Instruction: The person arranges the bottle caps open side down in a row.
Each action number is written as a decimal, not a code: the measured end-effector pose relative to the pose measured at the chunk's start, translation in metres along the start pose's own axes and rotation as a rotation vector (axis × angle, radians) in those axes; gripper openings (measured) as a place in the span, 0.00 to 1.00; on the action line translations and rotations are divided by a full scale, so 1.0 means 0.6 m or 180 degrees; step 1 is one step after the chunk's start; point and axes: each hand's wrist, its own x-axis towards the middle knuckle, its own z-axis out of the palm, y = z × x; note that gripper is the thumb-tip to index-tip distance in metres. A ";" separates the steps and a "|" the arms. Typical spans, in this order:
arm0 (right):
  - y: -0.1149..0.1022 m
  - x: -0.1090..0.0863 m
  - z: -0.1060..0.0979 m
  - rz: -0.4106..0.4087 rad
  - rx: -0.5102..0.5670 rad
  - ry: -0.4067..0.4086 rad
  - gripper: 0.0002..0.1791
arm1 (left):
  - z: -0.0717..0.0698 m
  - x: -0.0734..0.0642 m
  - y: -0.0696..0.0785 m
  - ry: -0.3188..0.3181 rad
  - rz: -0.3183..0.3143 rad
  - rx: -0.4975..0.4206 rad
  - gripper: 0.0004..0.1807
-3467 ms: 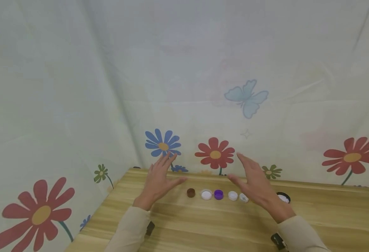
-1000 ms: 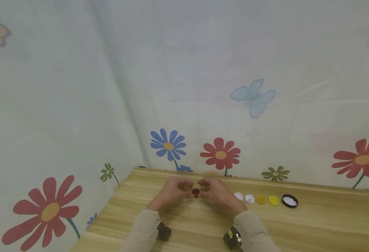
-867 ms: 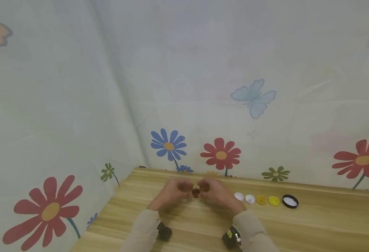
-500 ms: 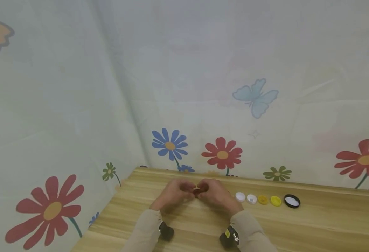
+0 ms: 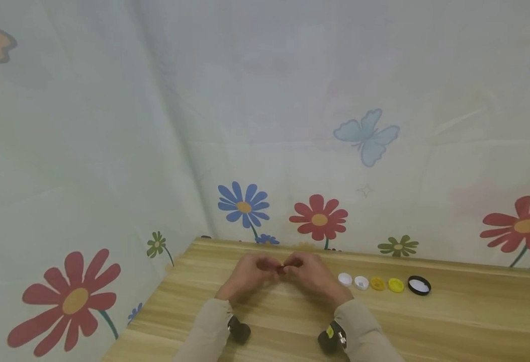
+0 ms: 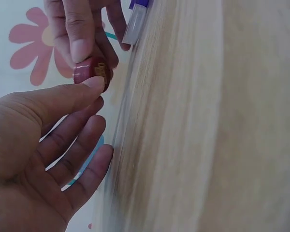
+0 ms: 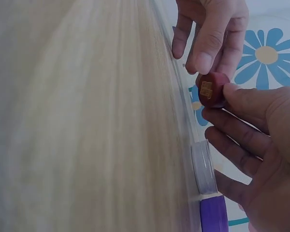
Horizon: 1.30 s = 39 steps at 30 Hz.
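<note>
Both hands meet at a dark red bottle cap (image 6: 89, 72) with gold lettering on its flat top. My left hand (image 5: 251, 274) pinches one side of it with thumb and forefinger; its other fingers spread loosely in the left wrist view. On the opposite side, my right hand (image 5: 312, 276) pinches the same bottle cap (image 7: 213, 90) with thumb and fingers. The cap's lettered face is turned toward the wrist cameras. In the head view the fingers hide most of it. Close by the right hand's lower fingers are a clear cap (image 7: 204, 166) and a purple cap (image 7: 214, 215).
Right of the hands, a row on the wooden table (image 5: 274, 327) holds two white caps (image 5: 344, 279), an orange cap (image 5: 377, 284), a yellow cap (image 5: 395, 285) and a black-rimmed lid (image 5: 419, 285). A flowered cloth (image 5: 265, 100) hangs behind the table.
Earlier the hands hovered spread above the row, the bottle cap lying at its left end. They then came together around it. Over the last second their fingers closed in and covered more of it.
</note>
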 end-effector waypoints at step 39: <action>-0.020 -0.007 -0.007 -0.0155 0.0287 0.0352 0.08 | -0.004 0.000 0.017 0.0266 0.0705 0.0265 0.16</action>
